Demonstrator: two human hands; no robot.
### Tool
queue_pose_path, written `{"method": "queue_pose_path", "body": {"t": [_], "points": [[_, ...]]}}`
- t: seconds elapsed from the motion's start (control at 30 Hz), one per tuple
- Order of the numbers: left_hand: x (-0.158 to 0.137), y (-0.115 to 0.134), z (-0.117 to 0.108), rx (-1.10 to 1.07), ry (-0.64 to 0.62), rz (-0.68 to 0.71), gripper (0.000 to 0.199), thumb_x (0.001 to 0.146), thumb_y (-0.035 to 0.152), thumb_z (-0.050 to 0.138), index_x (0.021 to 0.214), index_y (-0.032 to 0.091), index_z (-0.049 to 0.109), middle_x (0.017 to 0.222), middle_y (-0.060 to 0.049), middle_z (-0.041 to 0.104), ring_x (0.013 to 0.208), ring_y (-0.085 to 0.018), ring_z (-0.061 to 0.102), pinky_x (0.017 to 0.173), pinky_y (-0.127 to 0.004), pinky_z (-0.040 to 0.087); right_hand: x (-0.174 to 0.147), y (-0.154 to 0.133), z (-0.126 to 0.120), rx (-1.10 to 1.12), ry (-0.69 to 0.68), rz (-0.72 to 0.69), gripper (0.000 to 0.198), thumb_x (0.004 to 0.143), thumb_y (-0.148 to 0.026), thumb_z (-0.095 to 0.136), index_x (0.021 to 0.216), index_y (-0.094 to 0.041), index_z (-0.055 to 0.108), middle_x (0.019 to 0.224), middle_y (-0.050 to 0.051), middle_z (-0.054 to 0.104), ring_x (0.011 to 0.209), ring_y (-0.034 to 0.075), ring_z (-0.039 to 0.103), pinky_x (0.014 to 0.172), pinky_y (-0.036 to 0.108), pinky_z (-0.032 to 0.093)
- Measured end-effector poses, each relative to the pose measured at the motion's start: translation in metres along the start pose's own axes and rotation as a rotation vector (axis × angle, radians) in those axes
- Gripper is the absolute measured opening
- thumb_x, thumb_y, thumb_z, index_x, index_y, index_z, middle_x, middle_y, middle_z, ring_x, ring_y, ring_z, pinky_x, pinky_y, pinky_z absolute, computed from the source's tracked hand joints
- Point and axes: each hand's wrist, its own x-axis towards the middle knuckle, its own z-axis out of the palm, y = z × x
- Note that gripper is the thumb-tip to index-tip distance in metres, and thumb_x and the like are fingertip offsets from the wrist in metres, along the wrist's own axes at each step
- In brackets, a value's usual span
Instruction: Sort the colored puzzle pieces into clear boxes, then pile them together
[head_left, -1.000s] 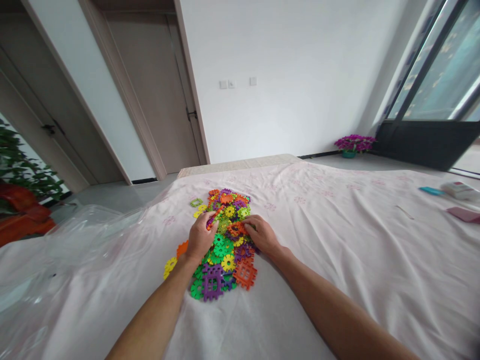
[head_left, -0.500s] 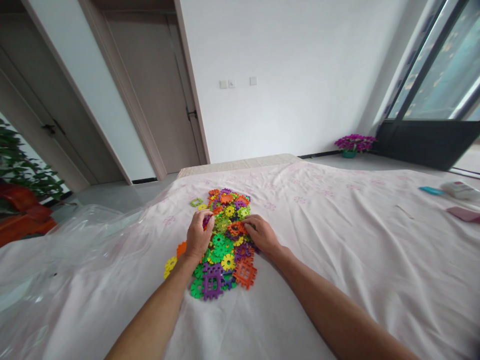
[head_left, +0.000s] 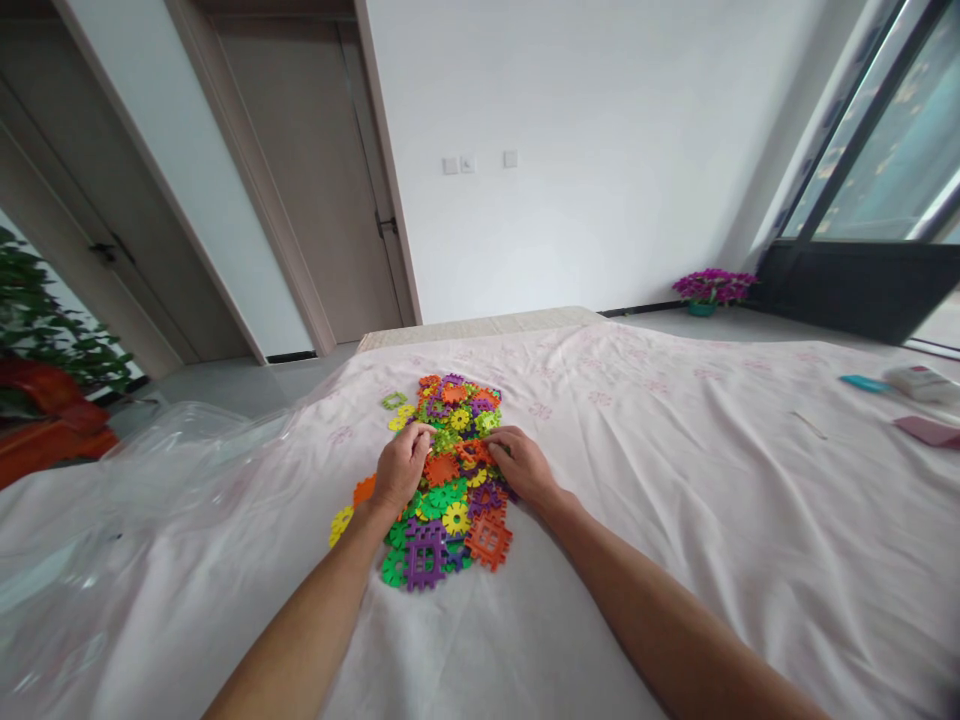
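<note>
A pile of plastic interlocking building pieces in several colours lies on the bed sheet, with snowflake discs and notched squares among them. My left hand is over the left side of the pile, fingers curled and closed; whatever it grips is hidden. Beside its thumb lies an orange square piece. At the pile's right edge, my right hand pinches an orange notched piece. Nearest me are a purple square piece and an orange-red square piece.
The pale sheet is wrinkled. Clear plastic packaging lies at the left. Toward the right edge are a thin stick, a blue item, a white packet and a pink item.
The orange square piece now shows beside my left thumb, over green discs. The purple piece at my left fingers is out of sight. My right hand has barely moved.
</note>
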Motion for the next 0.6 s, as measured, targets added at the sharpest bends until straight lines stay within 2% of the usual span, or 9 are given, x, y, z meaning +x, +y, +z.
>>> {"method": "queue_pose_path", "body": {"t": [0.2, 0.37, 0.5, 0.6], "points": [[-0.002, 0.010, -0.005, 0.178, -0.158, 0.091, 0.023, 0.092, 0.036, 0.049, 0.106, 0.026, 0.065, 0.108, -0.003, 0.070, 0.103, -0.020, 0.064, 0.090, -0.032, 0.049, 0.000, -0.003, 0.000, -0.022, 0.002, 0.030, 0.022, 0.089, -0.021, 0.052, 0.098, -0.023, 0.073, 0.108, 0.006, 0.069, 0.100, 0.019, 0.061, 0.093, 0.031, 0.046], [-0.013, 0.018, -0.009, 0.308, -0.262, 0.245, 0.042, 0.086, 0.050, 0.058, 0.121, 0.026, 0.061, 0.123, -0.007, 0.064, 0.117, -0.025, 0.057, 0.101, -0.039, 0.045, 0.001, -0.003, 0.001, -0.028, 0.003, 0.021, 0.023, 0.089, -0.019, 0.051, 0.097, -0.023, 0.072, 0.106, 0.006, 0.069, 0.099, 0.018, 0.061, 0.092, 0.031, 0.046], [-0.025, 0.020, -0.009, 0.425, -0.249, 0.235, 0.066, 0.071, 0.056, 0.073, 0.129, 0.029, 0.057, 0.134, -0.011, 0.056, 0.124, -0.032, 0.052, 0.103, -0.046, 0.041, 0.001, -0.001, 0.002, -0.030, 0.010, 0.020, 0.022, 0.088, -0.018, 0.051, 0.095, -0.023, 0.072, 0.105, 0.005, 0.068, 0.098, 0.018, 0.061, 0.091, 0.030, 0.046], [-0.029, 0.027, -0.008, 0.506, -0.261, 0.197, 0.062, 0.069, 0.052, 0.075, 0.124, 0.029, 0.058, 0.134, -0.012, 0.056, 0.123, -0.034, 0.052, 0.099, -0.047, 0.043, 0.001, -0.001, 0.002, -0.032, 0.009, 0.025, 0.022, 0.089, -0.019, 0.051, 0.095, -0.023, 0.072, 0.105, 0.005, 0.068, 0.098, 0.018, 0.061, 0.090, 0.030, 0.046]]}}
